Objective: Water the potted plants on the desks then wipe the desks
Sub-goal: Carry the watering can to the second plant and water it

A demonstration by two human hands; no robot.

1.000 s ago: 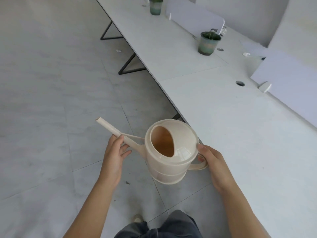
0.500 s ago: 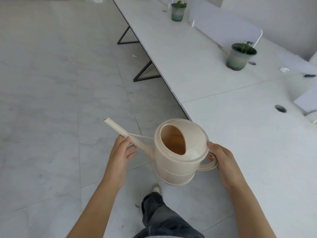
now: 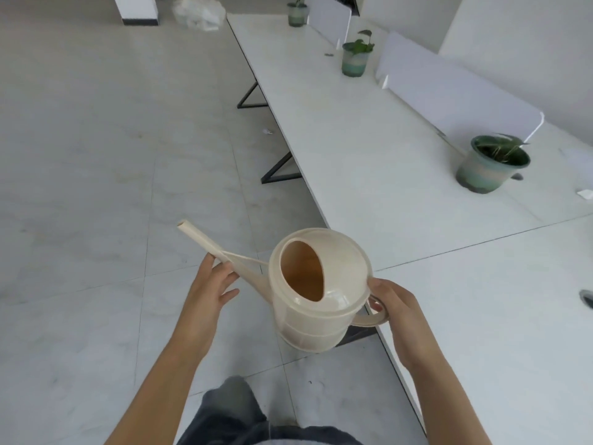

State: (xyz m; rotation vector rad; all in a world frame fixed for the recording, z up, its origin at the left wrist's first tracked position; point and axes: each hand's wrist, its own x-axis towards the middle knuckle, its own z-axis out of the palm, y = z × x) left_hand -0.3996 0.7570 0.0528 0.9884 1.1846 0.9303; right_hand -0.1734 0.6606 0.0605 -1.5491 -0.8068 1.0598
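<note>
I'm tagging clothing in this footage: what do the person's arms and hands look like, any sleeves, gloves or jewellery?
Both forearms are bare to the frame's edge, no sleeves in view. The left hand and right hand wear no gloves; no ring, watch or bracelet shows.

1. A cream plastic watering can (image 3: 321,290) is held level above the grey tiled floor (image 3: 96,155), just off the long open edge of the white worktop (image 3: 369,162).
2. The right hand (image 3: 398,313) grips the can's loop handle.
3. The left hand (image 3: 208,290) touches the long straight spout from below, fingers nearly straight.
4. Three green glazed pots with leafy plants stand along the worktop's far edge, beside white divider panels (image 3: 449,94): the nearest pot (image 3: 487,170), the middle pot (image 3: 354,61) and the farthest pot (image 3: 296,16).
</note>
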